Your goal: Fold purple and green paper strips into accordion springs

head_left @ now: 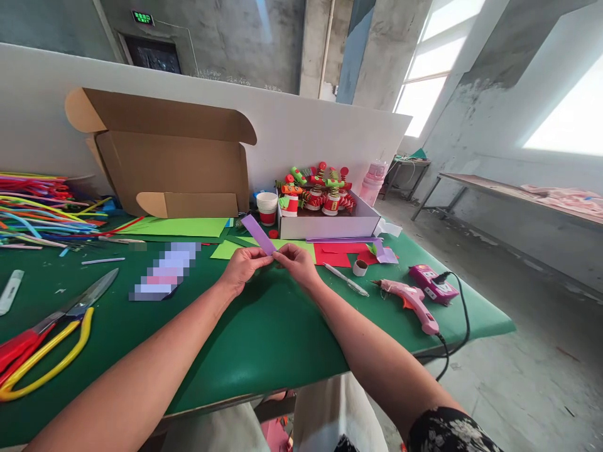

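Note:
A purple paper strip (257, 233) is held up over the middle of the green table, slanting up to the left. My left hand (242, 269) pinches its lower end between thumb and fingers. Close beside it, my right hand (296, 262) pinches the same end, the fingertips of both hands almost touching. Behind the hands lie light green paper (226, 250) and red paper (332, 254). Right of my right hand are a white pen (346, 280), a small paper ring (360, 268) and a pink glue gun (409, 300).
A white box (330, 226) of red and green paper figures stands behind, beside stacked paper cups (267, 207) and an open cardboard box (174, 166). At left lie large scissors (51, 333) and pipe cleaners (47, 210). A power strip (433, 284) with a black cord sits near the right edge.

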Motion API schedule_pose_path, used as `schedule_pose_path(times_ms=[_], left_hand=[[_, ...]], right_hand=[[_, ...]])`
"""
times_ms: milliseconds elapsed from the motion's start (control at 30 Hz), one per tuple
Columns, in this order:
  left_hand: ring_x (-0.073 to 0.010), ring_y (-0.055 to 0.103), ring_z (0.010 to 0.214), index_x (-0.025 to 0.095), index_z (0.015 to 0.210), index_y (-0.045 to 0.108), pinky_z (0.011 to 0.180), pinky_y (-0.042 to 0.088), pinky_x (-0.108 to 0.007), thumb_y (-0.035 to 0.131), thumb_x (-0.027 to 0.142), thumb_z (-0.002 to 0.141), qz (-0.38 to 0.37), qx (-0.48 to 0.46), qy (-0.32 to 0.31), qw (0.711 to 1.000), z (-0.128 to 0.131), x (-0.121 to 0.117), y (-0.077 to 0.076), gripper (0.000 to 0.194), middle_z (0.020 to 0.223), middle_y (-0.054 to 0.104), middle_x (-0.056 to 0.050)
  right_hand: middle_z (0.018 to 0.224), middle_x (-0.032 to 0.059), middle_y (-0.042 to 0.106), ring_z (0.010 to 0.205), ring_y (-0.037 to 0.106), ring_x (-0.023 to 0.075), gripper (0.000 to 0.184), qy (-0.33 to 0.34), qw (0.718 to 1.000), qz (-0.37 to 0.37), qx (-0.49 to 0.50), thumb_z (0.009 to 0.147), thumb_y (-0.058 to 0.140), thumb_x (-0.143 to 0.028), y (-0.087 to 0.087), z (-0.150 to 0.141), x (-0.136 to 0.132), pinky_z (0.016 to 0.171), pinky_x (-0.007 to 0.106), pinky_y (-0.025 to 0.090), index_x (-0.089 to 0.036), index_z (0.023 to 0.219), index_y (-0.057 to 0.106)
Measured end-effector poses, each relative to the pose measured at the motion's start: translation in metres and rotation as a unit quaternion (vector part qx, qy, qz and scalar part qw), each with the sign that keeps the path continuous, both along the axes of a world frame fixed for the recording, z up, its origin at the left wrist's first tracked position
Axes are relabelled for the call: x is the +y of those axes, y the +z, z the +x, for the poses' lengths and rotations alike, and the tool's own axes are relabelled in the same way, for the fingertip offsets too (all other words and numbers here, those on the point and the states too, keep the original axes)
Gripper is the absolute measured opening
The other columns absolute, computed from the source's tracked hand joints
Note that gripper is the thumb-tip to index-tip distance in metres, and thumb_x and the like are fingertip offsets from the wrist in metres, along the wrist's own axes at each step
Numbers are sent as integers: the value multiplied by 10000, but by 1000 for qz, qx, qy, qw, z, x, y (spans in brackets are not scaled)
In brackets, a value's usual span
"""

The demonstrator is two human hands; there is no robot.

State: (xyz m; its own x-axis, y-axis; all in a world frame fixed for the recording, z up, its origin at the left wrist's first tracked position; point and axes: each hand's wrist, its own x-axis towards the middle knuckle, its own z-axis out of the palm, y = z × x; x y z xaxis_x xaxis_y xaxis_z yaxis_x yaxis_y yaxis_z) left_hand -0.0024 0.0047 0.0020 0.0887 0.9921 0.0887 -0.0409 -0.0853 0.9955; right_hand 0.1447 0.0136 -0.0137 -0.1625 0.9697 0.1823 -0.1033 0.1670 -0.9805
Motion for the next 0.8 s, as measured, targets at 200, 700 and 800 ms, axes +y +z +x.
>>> schedule_pose_path(times_ms=[200, 700, 800], left_hand=[[-144, 506, 563, 176, 550, 721, 559, 379, -278, 867, 433, 430, -2, 14, -16, 1000, 3, -3, 3, 319, 574, 651, -18], [-109, 466, 444, 175, 540, 692, 459, 353, -250, 891, 393, 397, -59, -80, 26, 995, 0, -4, 5, 328, 479, 604, 8], [-134, 519, 491, 173, 567, 715, 499, 387, -260, 903, 376, 372, -65, -70, 14, 995, 1, -4, 5, 339, 513, 642, -6]], right_hand=[[459, -61, 456, 461, 435, 92, 449, -60, 998, 3, -21, 676, 701, -593, 0, 0, 1, 492, 236, 367, -199, 540, 534], [567, -44, 602, 554, 578, 107, 384, 30, 992, -70, 99, 493, 876, -434, 4, 3, -1, 657, 277, 496, -183, 619, 614], [510, -49, 578, 522, 550, 96, 383, 26, 990, -92, 103, 463, 886, -421, 7, 5, -2, 636, 264, 487, -185, 555, 599]])
